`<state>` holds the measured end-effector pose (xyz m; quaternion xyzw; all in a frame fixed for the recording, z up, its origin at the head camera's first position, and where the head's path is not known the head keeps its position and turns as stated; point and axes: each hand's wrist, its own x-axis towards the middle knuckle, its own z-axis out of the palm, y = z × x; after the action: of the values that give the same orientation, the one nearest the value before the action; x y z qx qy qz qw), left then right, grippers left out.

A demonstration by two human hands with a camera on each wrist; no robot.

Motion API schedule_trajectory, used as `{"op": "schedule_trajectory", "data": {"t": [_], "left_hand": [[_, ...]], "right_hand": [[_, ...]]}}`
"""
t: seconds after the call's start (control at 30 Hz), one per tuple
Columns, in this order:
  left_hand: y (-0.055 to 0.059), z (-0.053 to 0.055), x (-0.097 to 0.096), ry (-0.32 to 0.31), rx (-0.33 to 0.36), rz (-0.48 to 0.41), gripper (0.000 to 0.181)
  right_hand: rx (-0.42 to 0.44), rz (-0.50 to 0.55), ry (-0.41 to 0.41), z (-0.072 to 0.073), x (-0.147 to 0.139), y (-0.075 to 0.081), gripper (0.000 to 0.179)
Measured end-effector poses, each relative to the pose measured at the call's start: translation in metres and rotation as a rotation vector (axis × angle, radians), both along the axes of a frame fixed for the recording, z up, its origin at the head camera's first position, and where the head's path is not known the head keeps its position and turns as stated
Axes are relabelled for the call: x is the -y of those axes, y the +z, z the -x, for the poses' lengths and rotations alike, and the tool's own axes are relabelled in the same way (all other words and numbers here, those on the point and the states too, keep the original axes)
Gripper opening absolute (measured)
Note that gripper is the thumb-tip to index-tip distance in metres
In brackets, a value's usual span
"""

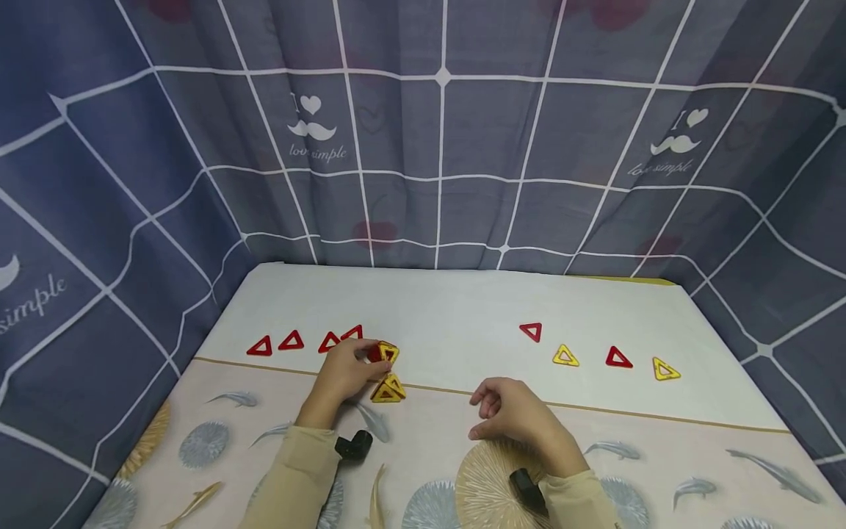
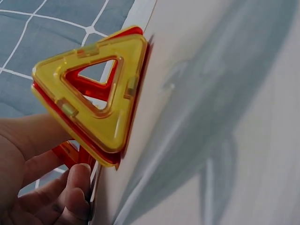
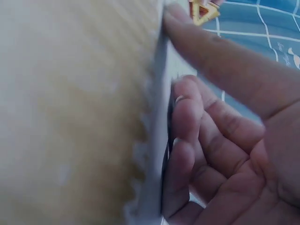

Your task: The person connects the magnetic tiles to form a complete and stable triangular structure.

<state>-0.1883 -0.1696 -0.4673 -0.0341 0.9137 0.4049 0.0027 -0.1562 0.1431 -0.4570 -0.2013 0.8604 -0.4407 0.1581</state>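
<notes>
My left hand (image 1: 345,373) pinches a red triangle tile (image 2: 70,153) between thumb and fingers, near the table's middle. Beside its fingertips is a see-through yellow triangle tile (image 1: 393,351). Just nearer to me lie more yellow triangle tiles (image 1: 386,399), close together. In the left wrist view, a large yellow tile (image 2: 119,136) has red tile edges directly behind it. My right hand (image 1: 518,420) is low over the table to the right, fingers loosely curled, holding nothing. The left fingers partly hide the red tile they hold.
Several red triangle tiles (image 1: 291,346) form a row left of the left hand. Loose red (image 1: 618,364) and yellow (image 1: 565,363) triangle tiles are spread at the right. A checked curtain (image 1: 403,147) surrounds the table (image 1: 456,330) at the back and sides.
</notes>
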Motion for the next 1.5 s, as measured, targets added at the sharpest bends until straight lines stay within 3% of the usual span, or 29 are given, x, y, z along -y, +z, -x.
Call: {"op": "schedule_trajectory", "data": {"t": [0.1,0.2,0.4,0.53,0.7,0.9,1.5], "left_hand": [[-0.001,-0.001,0.002,0.000,-0.010,-0.006,0.051],[-0.001,-0.003,0.004,0.012,-0.014,-0.006,0.050],[-0.002,-0.005,0.007,0.015,-0.007,-0.033,0.050],[-0.005,-0.004,0.007,0.014,-0.002,-0.039,0.050],[-0.007,-0.003,0.004,0.013,-0.007,-0.033,0.051],[-0.007,-0.003,0.003,0.015,-0.007,-0.019,0.052],[-0.009,-0.001,0.002,0.025,-0.008,-0.028,0.050]], "right_hand": [[-0.004,0.016,-0.041,0.001,-0.005,0.000,0.041],[-0.033,0.011,-0.157,0.005,-0.018,0.002,0.041],[-0.129,-0.144,-0.455,0.017,-0.059,0.007,0.053],[-0.152,-0.211,-0.521,0.026,-0.087,0.009,0.070],[-0.132,-0.271,-0.505,0.039,-0.111,0.010,0.083],[-0.073,-0.296,-0.457,0.054,-0.128,0.006,0.085],[-0.087,-0.362,-0.351,0.071,-0.133,0.001,0.058]]}}
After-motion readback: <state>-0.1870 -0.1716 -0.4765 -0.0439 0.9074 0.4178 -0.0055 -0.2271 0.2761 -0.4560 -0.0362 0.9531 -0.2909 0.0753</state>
